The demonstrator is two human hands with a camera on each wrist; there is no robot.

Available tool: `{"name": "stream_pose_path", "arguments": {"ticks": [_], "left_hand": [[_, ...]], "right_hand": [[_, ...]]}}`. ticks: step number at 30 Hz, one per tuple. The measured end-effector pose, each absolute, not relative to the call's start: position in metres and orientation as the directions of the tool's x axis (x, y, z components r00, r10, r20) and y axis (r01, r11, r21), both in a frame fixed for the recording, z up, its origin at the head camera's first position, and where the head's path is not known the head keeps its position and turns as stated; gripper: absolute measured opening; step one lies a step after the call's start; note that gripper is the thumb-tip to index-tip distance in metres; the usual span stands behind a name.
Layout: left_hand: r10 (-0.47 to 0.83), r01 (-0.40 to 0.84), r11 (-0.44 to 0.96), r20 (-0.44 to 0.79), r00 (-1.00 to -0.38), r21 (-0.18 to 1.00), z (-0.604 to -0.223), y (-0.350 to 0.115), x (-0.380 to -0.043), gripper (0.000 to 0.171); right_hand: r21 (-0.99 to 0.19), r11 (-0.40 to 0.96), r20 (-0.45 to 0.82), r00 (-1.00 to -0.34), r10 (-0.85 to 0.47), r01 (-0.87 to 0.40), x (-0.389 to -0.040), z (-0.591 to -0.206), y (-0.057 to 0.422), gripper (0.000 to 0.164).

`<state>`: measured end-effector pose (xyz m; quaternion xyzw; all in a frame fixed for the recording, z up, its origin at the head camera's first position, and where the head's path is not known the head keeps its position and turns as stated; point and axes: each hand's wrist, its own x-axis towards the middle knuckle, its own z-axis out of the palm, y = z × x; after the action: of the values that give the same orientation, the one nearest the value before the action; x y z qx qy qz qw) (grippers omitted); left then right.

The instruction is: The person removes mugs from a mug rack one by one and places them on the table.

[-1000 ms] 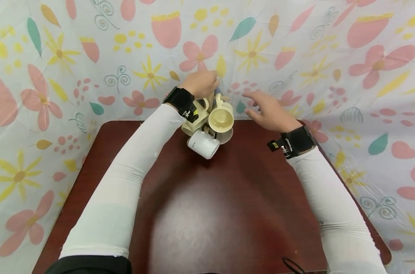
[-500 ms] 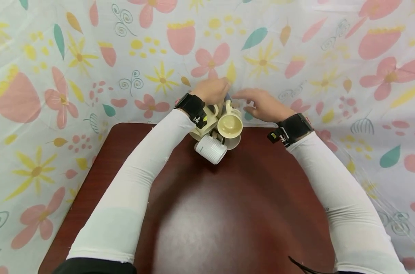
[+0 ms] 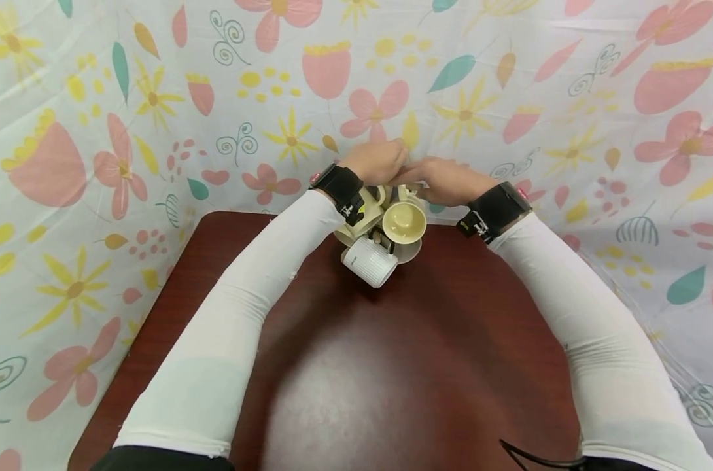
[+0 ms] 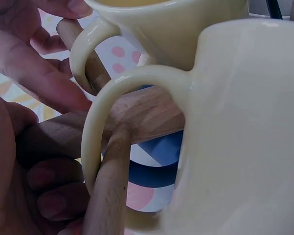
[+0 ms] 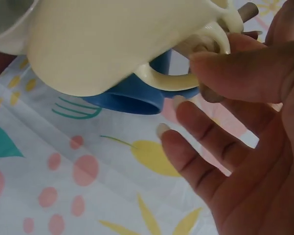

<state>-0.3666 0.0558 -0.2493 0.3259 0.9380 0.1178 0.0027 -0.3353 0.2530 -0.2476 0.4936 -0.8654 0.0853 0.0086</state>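
Several mugs hang on a wooden mug tree [image 4: 147,112] at the table's back. My left hand [image 3: 374,162] grips the top of its post, fingers wrapped round the wood. My right hand [image 3: 451,182] pinches the handle of a cream mug [image 3: 405,222], with the thumb [image 5: 244,71] against the handle and two fingers spread below. That handle encircles a wooden peg. Another cream mug [image 4: 244,122] has its handle around a nearer peg. In front hangs a white ribbed mug [image 3: 371,261] with a dark handle, tilted mouth-down. A blue mug [image 5: 132,98] shows behind, partly hidden.
The dark red-brown table [image 3: 356,366] has a floral curtain [image 3: 309,131] close behind it. A pale rounded rim [image 3: 408,252] shows under the cream mug. A black cable [image 3: 533,461] lies at the front edge.
My right hand has moved left from beside the mugs to the cream mug's handle. My left hand keeps its hold on the post. The head view has shifted slightly.
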Motion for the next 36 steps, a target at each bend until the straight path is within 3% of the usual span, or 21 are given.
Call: {"name": "stream_pose_path", "arguments": {"ticks": [13, 24, 32, 36], "left_hand": [[0.597, 0.598, 0.759, 0.093, -0.797, 0.256, -0.246, 0.059, -0.360, 0.040], [0.608, 0.611, 0.749, 0.102, -0.788, 0.257, -0.243, 0.060, -0.359, 0.039], [0.585, 0.594, 0.763, 0.119, -0.803, 0.254, -0.241, 0.060, -0.355, 0.038], [0.593, 0.603, 0.761, 0.118, -0.796, 0.239, -0.242, 0.061, -0.355, 0.035]], "right_hand": [[-0.149, 0.613, -0.068, -0.611, -0.789, -0.776, -0.338, -0.239, 0.249, 0.064], [-0.153, 0.658, -0.090, -0.653, -0.752, -0.737, -0.337, -0.235, 0.252, 0.060], [-0.165, 0.582, -0.003, -0.590, -0.807, -0.796, -0.336, -0.232, 0.258, 0.048], [-0.165, 0.589, 0.008, -0.598, -0.802, -0.791, -0.334, -0.232, 0.259, 0.043]]}}
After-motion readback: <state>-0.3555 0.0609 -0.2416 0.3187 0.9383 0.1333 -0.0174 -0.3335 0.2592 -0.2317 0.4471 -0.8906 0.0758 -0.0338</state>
